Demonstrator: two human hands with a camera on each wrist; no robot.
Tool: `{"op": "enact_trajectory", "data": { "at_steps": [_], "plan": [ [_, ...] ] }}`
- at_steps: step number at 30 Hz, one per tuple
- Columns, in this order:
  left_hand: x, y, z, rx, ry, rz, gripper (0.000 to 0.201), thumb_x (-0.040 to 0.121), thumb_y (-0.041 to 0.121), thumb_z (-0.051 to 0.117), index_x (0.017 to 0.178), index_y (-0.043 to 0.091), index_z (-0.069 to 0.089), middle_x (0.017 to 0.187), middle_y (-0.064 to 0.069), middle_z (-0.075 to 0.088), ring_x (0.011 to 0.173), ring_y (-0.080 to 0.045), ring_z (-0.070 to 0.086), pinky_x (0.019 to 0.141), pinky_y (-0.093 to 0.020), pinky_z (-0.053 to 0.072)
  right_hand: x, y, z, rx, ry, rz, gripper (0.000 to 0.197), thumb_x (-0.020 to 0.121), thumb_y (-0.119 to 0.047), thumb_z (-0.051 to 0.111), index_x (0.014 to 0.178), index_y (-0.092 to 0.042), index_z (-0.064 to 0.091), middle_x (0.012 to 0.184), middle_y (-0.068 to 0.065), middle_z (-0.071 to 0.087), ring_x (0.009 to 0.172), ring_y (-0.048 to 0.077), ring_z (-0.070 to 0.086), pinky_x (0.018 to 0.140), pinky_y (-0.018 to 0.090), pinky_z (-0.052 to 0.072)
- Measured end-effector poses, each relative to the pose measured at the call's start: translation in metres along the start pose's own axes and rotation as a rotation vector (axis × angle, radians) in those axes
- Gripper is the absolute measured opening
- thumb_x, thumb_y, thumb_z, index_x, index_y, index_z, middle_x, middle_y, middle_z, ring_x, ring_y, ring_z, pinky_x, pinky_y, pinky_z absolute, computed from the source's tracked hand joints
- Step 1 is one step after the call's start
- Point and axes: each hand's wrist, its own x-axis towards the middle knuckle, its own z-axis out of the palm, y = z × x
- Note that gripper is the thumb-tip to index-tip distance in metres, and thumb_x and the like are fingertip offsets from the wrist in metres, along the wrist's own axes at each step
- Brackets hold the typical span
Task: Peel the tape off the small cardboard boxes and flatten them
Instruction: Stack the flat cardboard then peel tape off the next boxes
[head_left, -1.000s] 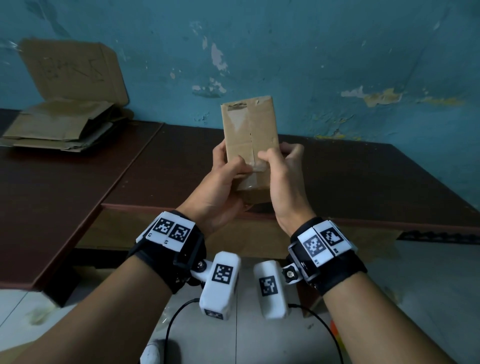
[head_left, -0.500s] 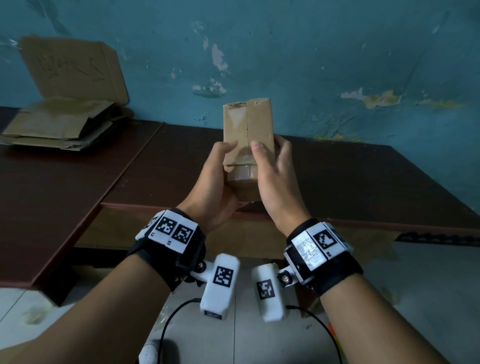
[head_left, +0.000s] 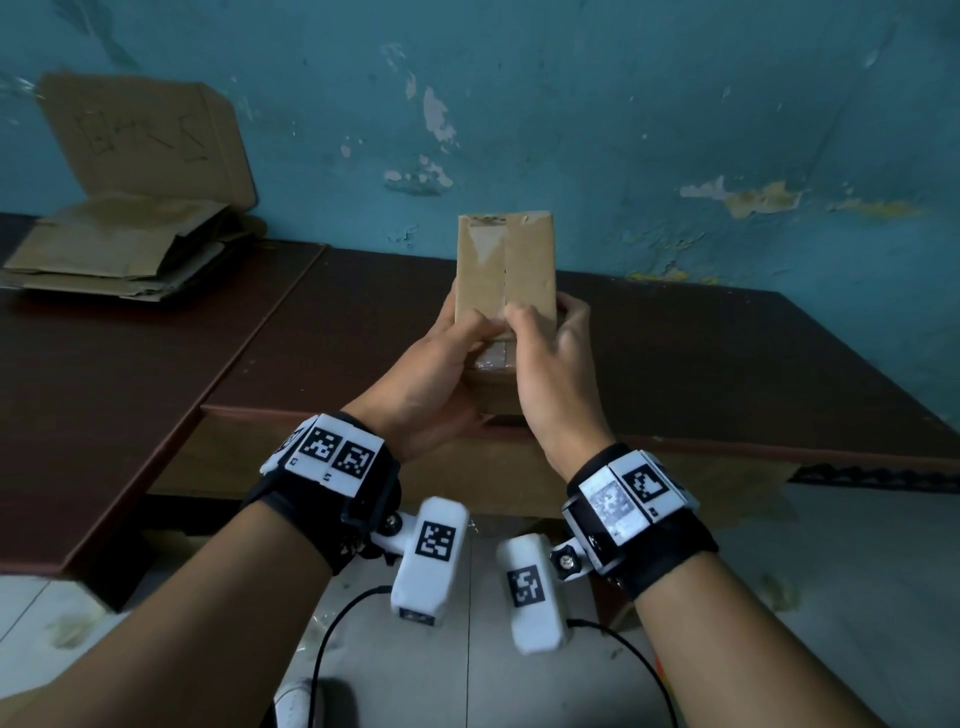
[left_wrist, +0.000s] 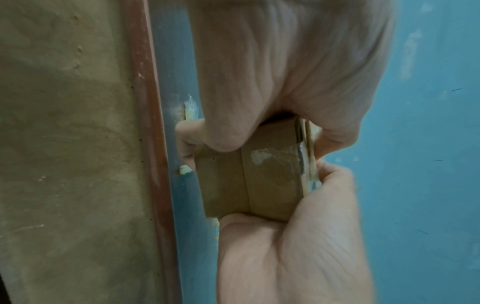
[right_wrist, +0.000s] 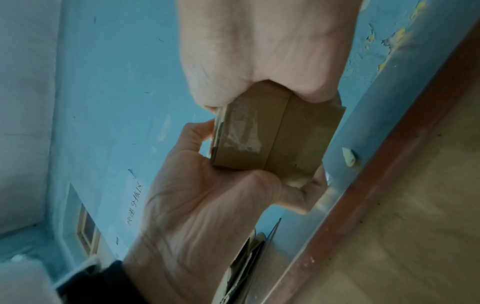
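Observation:
I hold a small brown cardboard box (head_left: 527, 260) upright over the near edge of the dark table (head_left: 701, 374). My left hand (head_left: 467, 340) grips its lower left side and my right hand (head_left: 540, 332) grips the lower right, fingers wrapped behind. Both thumbs press the front face at the centre seam, almost touching. Clear tape (head_left: 492, 357) shines on the front just below the thumbs, and a torn patch shows near the top. The wrist views show the box's bottom end (left_wrist: 270, 185) (right_wrist: 298, 139) between the two hands, with a tape remnant (right_wrist: 241, 131) on it.
A stack of flattened cardboard (head_left: 104, 254) lies at the back left of the left table (head_left: 104, 405), with a cardboard sheet (head_left: 145, 140) leaning on the blue wall behind it. A black cable (head_left: 324, 644) runs over the tiled floor below my wrists.
The box has turned from tilted to square and upright. Both thumbs have slid inward along the front face and now meet at the centre seam.

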Motion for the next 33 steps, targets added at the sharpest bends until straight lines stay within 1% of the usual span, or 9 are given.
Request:
{"op": "enact_trajectory", "data": {
  "at_steps": [3,7,13,18,20,23,28,30,33],
  "plan": [
    [0.001,-0.001,-0.001,-0.006,-0.017,0.01,0.052,0.107,0.01,0.044,0.155,0.032,0.048,0.109,-0.003,0.077,0.086,-0.018,0.08,0.076,-0.049,0.066,0.0,-0.003,0.0,0.023,-0.002,0.016,0.081,0.073,-0.068,0.06,0.139,-0.023,0.049,0.14,0.008,0.061,0.125,0.021,0.065,0.108,0.045,0.057],
    [0.002,-0.004,-0.003,0.012,-0.046,0.032,0.058,0.106,0.005,0.044,0.154,0.037,0.047,0.111,-0.001,0.076,0.091,-0.019,0.08,0.077,-0.047,0.065,0.001,-0.004,-0.003,0.037,-0.014,0.033,0.063,0.084,-0.058,0.06,0.136,-0.024,0.05,0.14,0.008,0.06,0.124,0.018,0.064,0.103,0.038,0.058],
    [0.001,-0.005,-0.004,0.022,-0.055,0.041,0.061,0.103,0.003,0.044,0.154,0.037,0.048,0.116,-0.004,0.075,0.096,-0.024,0.078,0.089,-0.059,0.062,0.001,-0.004,-0.004,0.051,-0.012,0.034,0.057,0.085,-0.058,0.059,0.132,-0.027,0.05,0.137,0.006,0.061,0.124,0.018,0.064,0.103,0.037,0.058],
    [0.003,-0.007,0.0,-0.037,-0.04,0.024,0.055,0.103,0.027,0.053,0.157,0.024,0.048,0.133,-0.011,0.069,0.111,-0.028,0.073,0.1,-0.06,0.058,0.008,-0.004,-0.008,0.111,0.006,0.05,0.054,0.101,-0.051,0.063,0.141,-0.016,0.053,0.138,0.007,0.063,0.12,0.015,0.067,0.09,0.02,0.058],
    [0.004,-0.006,0.001,-0.03,-0.034,0.024,0.048,0.112,0.034,0.05,0.158,0.026,0.046,0.134,-0.009,0.069,0.113,-0.027,0.073,0.095,-0.054,0.061,0.009,-0.004,-0.007,0.129,0.016,0.059,0.059,0.098,-0.054,0.059,0.142,-0.014,0.053,0.136,0.006,0.065,0.118,0.015,0.069,0.089,0.024,0.058],
    [0.005,-0.007,-0.001,-0.03,-0.028,0.029,0.045,0.113,0.022,0.048,0.157,0.033,0.045,0.127,-0.003,0.073,0.111,-0.028,0.073,0.092,-0.056,0.062,0.009,-0.003,-0.007,0.131,0.023,0.066,0.057,0.103,-0.056,0.055,0.142,-0.014,0.053,0.134,0.006,0.066,0.118,0.016,0.07,0.094,0.031,0.059],
    [0.007,-0.008,-0.007,-0.041,-0.059,0.069,0.053,0.111,0.008,0.049,0.157,0.034,0.046,0.121,-0.002,0.077,0.112,-0.029,0.073,0.106,-0.07,0.049,0.009,-0.002,-0.009,0.121,-0.01,0.054,0.035,0.115,-0.042,0.053,0.138,-0.016,0.051,0.135,0.006,0.065,0.122,0.016,0.068,0.094,0.028,0.056],
    [0.007,-0.008,-0.009,-0.039,-0.074,0.094,0.059,0.109,0.003,0.049,0.159,0.034,0.045,0.122,-0.004,0.076,0.111,-0.027,0.073,0.106,-0.064,0.052,0.009,0.0,-0.008,0.132,-0.016,0.048,0.039,0.114,-0.044,0.053,0.14,-0.015,0.051,0.136,0.006,0.065,0.123,0.018,0.068,0.099,0.033,0.057],
    [0.008,-0.009,-0.012,-0.03,-0.098,0.118,0.067,0.105,-0.002,0.049,0.162,0.032,0.04,0.125,-0.006,0.074,0.11,-0.025,0.074,0.094,-0.05,0.06,0.009,0.001,-0.006,0.14,-0.016,0.027,0.038,0.112,-0.047,0.053,0.138,-0.018,0.052,0.139,0.007,0.063,0.125,0.019,0.067,0.107,0.041,0.057]
  ]
}}
